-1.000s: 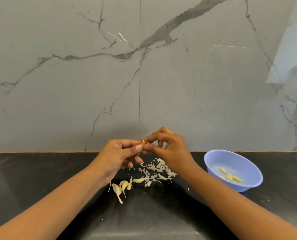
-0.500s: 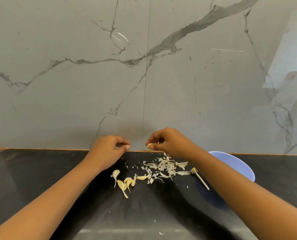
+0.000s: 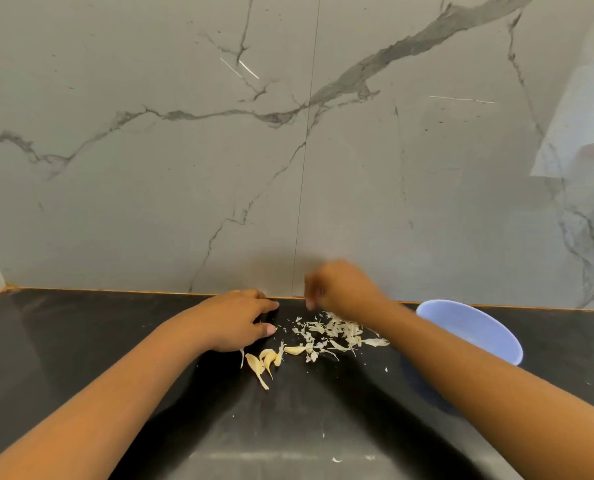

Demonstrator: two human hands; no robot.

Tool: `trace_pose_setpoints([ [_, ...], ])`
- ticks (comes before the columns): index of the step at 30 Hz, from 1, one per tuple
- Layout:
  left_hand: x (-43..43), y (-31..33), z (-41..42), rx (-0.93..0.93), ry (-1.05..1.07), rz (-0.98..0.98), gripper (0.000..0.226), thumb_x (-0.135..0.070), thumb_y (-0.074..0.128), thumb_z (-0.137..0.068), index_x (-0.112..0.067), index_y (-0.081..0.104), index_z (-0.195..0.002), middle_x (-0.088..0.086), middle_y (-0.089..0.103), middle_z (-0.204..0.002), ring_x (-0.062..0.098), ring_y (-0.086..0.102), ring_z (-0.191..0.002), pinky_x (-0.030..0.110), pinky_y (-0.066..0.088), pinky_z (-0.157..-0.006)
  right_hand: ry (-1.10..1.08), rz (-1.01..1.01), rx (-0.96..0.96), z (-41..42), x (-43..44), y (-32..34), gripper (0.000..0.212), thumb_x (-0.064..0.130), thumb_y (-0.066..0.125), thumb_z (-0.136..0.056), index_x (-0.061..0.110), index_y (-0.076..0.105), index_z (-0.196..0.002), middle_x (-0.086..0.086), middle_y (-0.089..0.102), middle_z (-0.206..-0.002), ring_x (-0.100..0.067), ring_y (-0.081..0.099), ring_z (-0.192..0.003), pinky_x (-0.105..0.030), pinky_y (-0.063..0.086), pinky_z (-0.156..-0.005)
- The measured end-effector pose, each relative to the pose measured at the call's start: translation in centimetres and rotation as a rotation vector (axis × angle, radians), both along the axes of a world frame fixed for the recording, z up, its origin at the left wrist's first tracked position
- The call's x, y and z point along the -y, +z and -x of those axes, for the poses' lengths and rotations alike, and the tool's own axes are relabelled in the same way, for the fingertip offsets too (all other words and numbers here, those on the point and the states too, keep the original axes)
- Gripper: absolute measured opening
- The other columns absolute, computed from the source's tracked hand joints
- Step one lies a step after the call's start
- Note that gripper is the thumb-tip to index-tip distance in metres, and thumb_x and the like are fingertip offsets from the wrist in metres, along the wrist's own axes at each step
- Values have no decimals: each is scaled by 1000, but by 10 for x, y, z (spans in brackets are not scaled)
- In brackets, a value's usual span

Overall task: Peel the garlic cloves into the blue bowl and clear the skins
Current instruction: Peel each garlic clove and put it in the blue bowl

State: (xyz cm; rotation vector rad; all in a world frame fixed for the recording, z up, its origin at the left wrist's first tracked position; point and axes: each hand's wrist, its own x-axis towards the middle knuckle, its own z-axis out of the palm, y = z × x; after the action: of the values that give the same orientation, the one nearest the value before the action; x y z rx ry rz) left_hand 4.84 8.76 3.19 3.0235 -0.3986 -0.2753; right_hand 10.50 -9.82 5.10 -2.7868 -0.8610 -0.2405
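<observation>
Left hand (image 3: pixel 233 323) has dropped, fingers relaxed, beside cloves (image 3: pixel 258 364) pointing nearward; grip of blurred right hand (image 3: pixel 347 289) unclear

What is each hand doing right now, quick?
Left hand: open, fingers straight, holding nothing.
Right hand: blurred, fingers curled; whether it holds anything cannot be told.

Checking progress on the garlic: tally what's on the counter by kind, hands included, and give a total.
hands: 2 (left hand, right hand)
blue bowl: 1
unpeeled garlic cloves: 4, roughly, since they overlap
pile of skins: 1
Total: 8
</observation>
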Motion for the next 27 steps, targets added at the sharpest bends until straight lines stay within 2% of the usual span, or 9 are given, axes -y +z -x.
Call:
trace_pose_setpoints([
  [2,1,1,-1,6,-8,-6,56,-46,40,-100,-31,25,-151,-8,26,-155,16,29,-140,33,28,-110,15,14,12,2,0,-5,10,14,64,-88,15,70,-95,1,68,-93,-17,59,-89,-29,47,-76],
  [5,0,0,0,4,-6,-3,56,-47,41,-99,-32,25,-151,-8,27,-155,16,29,-140,33,29,-111,-17,-166,18,-1,1,-8,8,14,65,-88,13,70,-94,0,69,-95,-15,60,-90,-31,48,-82],
  [8,-1,-1,1,17,-3,6,56,-48,41,-99,-31,26,-151,-8,27,-155,16,29,-140,34,29,-111,9,-62,-16,5,-2,-12,10,9,61,-89,12,69,-93,-3,70,-97,-18,61,-92,-32,48,-84],
  [11,-1,-1,0,13,-2,7,57,-50,41,-99,-32,26,-151,-8,28,-153,15,30,-139,34,31,-111,-7,-219,3,5,0,-11,9,10,65,-88,10,71,-95,-2,70,-94,-14,60,-85,-25,47,-80],
  [15,0,-2,0,20,-3,-5,58,-50,41,-98,-32,25,-151,-9,28,-154,15,30,-139,35,32,-112,4,-85,-45,6,0,-16,11,6,60,-89,9,69,-95,-4,71,-95,-16,60,-84,-32,50,-86],
  [18,-1,-4,-1,14,-9,-6,59,-52,41,-98,-32,24,-151,-9,28,-153,15,31,-138,35,32,-111,-29,-216,0,4,5,-15,9,9,62,-89,9,69,-94,-3,70,-94,-16,62,-88,-29,50,-83],
  [21,-3,-5,-2,41,11,1,59,-52,43,-97,-32,27,-150,-9,32,-151,15,34,-136,35,35,-109,-32,-103,-34,6,6,-23,8,14,60,-91,11,67,-95,-3,68,-94,-18,60,-91,-27,46,-76],
  [24,0,-6,-4,164,62,85,57,-54,51,-93,-35,37,-145,-10,46,-140,11,44,-126,33,43,-100,-55,-436,-87,10,9,-17,5,21,67,-88,17,69,-90,8,65,-80,-5,58,-74,-15,41,-66],
  [27,7,-6,-3,362,126,472,45,-48,64,-86,-37,56,-129,-19,62,-119,-3,55,-109,23,46,-93,-58,-1031,-536,23,13,-11,7,16,65,-89,19,70,-92,5,72,-82,-4,62,-76,-17,46,-69],
])
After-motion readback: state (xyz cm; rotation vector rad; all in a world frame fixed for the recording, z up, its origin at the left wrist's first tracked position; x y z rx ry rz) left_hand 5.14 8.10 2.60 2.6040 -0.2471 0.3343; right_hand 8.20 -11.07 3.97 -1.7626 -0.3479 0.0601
